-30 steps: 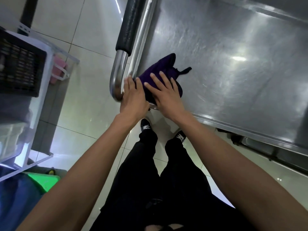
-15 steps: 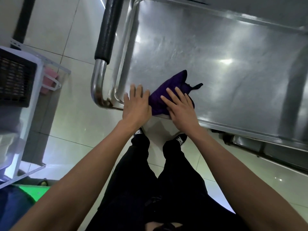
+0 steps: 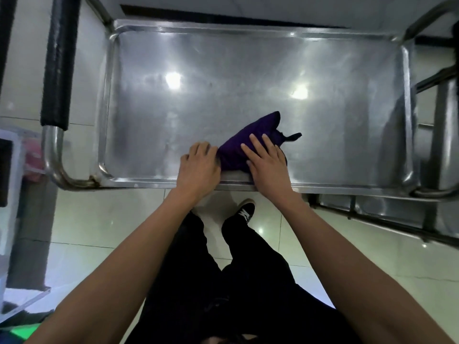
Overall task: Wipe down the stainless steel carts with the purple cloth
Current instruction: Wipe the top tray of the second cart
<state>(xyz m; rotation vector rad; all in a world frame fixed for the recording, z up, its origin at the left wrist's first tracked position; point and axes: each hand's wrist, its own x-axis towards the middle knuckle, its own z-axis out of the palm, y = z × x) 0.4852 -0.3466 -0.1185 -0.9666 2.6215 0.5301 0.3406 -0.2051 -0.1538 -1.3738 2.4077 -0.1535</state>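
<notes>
The stainless steel cart's top tray [image 3: 248,78] fills the upper half of the head view. A bunched purple cloth [image 3: 248,135] lies on it near the front rim, right of centre. My right hand [image 3: 268,167] presses flat on the cloth's near part, fingers straight and spread. Just to the left, my left hand [image 3: 198,167] sits across the front rim. Its fingers are curled against the cloth's left edge and its thumb is hidden there.
A tubular handle with a black foam grip [image 3: 59,70] runs down the cart's left side. Another steel cart [image 3: 442,120] stands close on the right. A lower shelf [image 3: 397,212] shows below the front rim. A clear plastic bin [image 3: 10,170] stands on the tiled floor at left.
Both hands and the cloth have slid right along the front rim, away from the handle corner. My left fingers, straight before, are now curled.
</notes>
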